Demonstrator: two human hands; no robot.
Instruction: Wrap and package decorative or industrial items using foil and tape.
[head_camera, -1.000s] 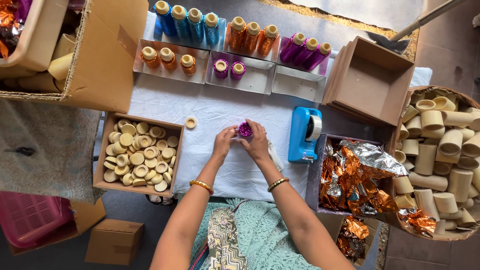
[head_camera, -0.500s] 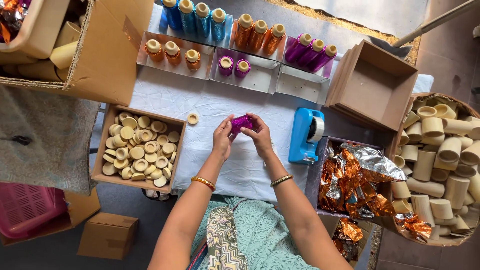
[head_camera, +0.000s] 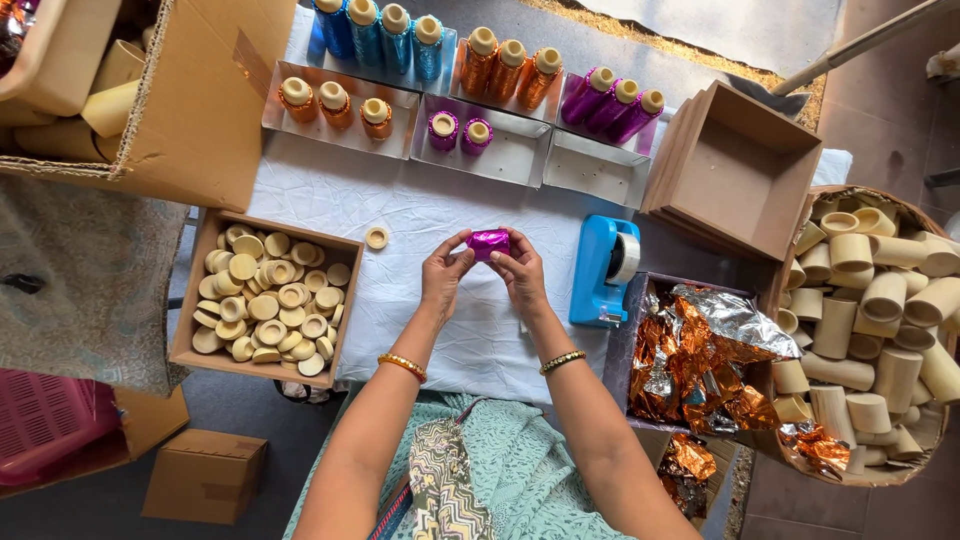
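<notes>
Both hands hold one small spool wrapped in shiny purple foil (head_camera: 489, 242) above the white-covered desk (head_camera: 330, 195). The left hand (head_camera: 445, 272) pinches its left end between thumb and fingers, and the right hand (head_camera: 518, 272) closes on its right end the same way. The spool lies on its side, its long axis running left to right across the view, roughly level.

Just right of the hands stands a blue tape dispenser (head_camera: 605, 268). Left of them a single pale cap (head_camera: 377, 237) lies on the cloth, beside a cardboard box of similar caps (head_camera: 262, 300). Beyond the hands, shallow trays (head_camera: 500, 150) hold finished spools in orange and purple, standing upright. To the right, a box holds crumpled orange foil (head_camera: 700, 365), and a basket holds bare pale tubes (head_camera: 880, 300).
</notes>
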